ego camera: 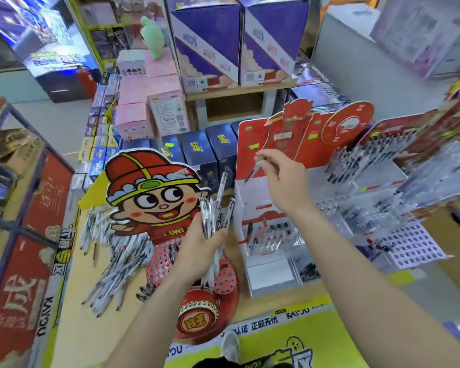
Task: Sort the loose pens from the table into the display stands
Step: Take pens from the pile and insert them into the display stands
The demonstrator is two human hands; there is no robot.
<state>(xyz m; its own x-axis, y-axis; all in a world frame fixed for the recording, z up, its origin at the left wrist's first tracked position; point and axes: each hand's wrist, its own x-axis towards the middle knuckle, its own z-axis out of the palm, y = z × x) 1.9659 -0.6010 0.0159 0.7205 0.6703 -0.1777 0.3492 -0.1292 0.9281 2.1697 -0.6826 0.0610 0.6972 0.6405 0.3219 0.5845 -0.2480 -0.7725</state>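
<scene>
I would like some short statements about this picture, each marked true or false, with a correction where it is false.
1. The left hand grips a bundle of pens. True.
2. The right hand holds nothing. False: its fingers pinch a single pen.
3. A pile of loose pens lies on the table, beside the cartoon figure stand. True.
4. The right hand hangs over the pile of loose pens. False: it is raised in front of the red and white display stand, away from the pile.
</scene>
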